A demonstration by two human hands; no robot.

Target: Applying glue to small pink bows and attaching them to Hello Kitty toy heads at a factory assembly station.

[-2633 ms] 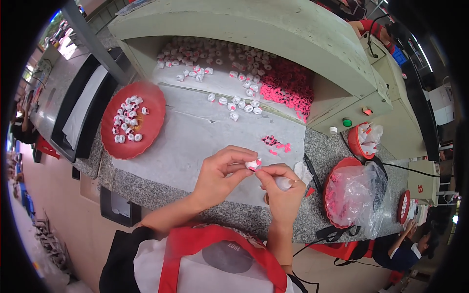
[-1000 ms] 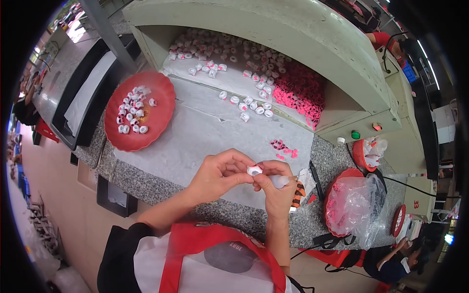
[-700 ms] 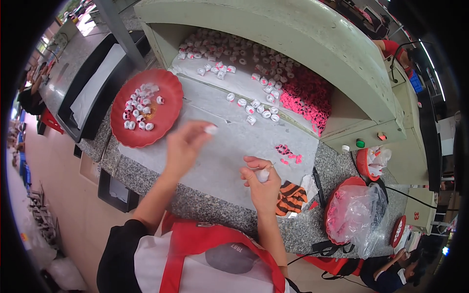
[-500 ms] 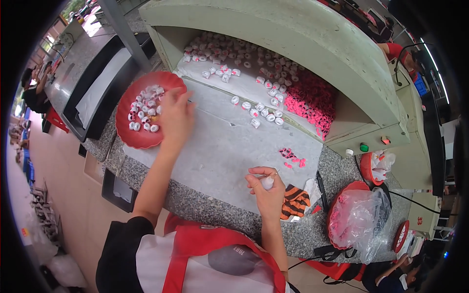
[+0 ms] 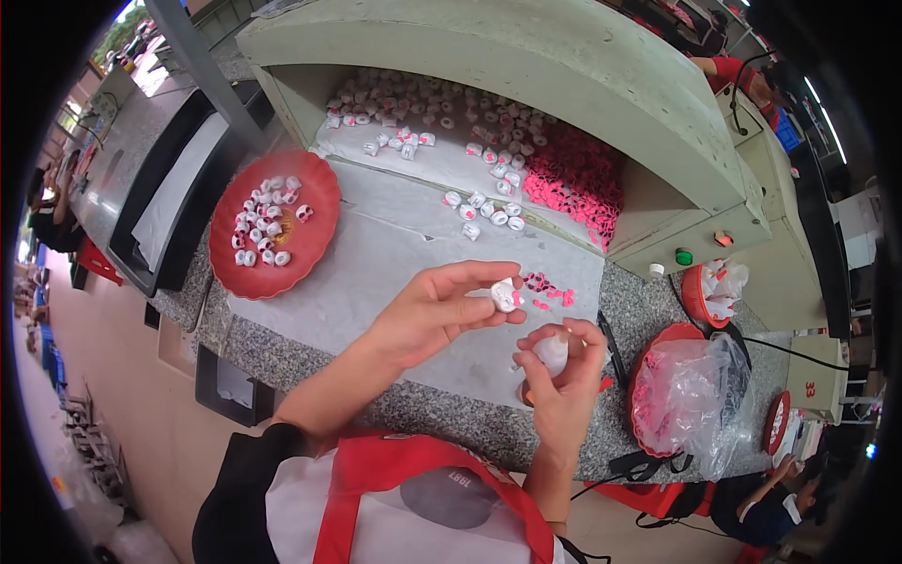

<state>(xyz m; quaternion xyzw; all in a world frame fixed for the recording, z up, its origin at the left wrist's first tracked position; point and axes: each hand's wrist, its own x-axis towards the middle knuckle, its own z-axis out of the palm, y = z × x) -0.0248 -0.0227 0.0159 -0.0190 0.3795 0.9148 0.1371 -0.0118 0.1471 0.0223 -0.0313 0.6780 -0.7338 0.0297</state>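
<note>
My left hand pinches a small white moulded piece with a pink spot between thumb and fingertips, over the paper-covered bench. Just to its right, my right hand is closed around a small white rounded squeeze bottle, its tip near the fingertips. Behind the hands lie small pink and dark pieces on the white paper. At the left, a red scalloped dish carries several white pieces, some with pink or dark marks. My right hand mostly covers an orange-and-black striped cloth.
A pale green arched cabinet spans the back, with piles of white pieces and pink pieces inside. On the right stand a red bowl and a red dish with a clear plastic bag. Black trays sit at left.
My left hand has moved from the red dish rightward to the middle and now shows a white piece in its fingertips. My right hand, holding the bottle, has shifted slightly right.
</note>
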